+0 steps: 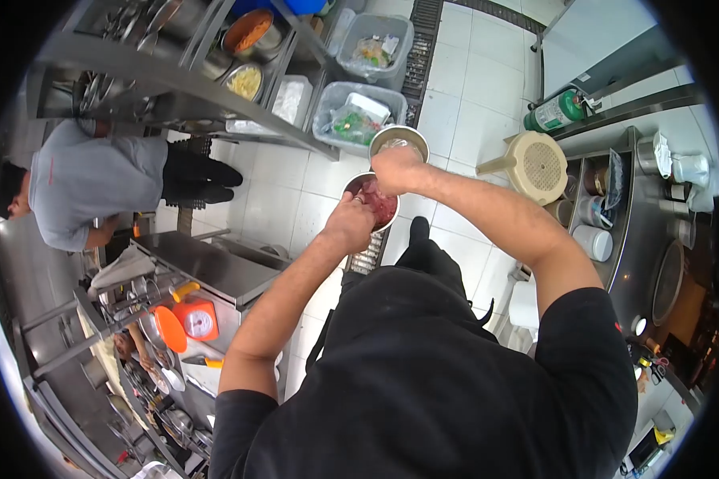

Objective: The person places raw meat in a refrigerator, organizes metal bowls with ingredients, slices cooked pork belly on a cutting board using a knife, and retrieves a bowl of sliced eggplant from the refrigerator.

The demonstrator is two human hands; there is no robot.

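My left hand (349,225) is closed on the near rim of a round metal container with raw red meat (382,209) in it. Close beyond it is a second round metal container (420,141), with something pale and shiny, perhaps plastic film, inside. My right hand (398,169) is closed over the near rim of this second container, its fingers partly hidden. The two containers are side by side, held out in front of me above the tiled floor.
Clear plastic bins (327,120) with waste stand ahead. A metal shelf (216,96) with food pots is at the left, where a person in a grey shirt (100,180) bends over. At right are a beige plastic stool (527,166) and a green cylinder (558,112).
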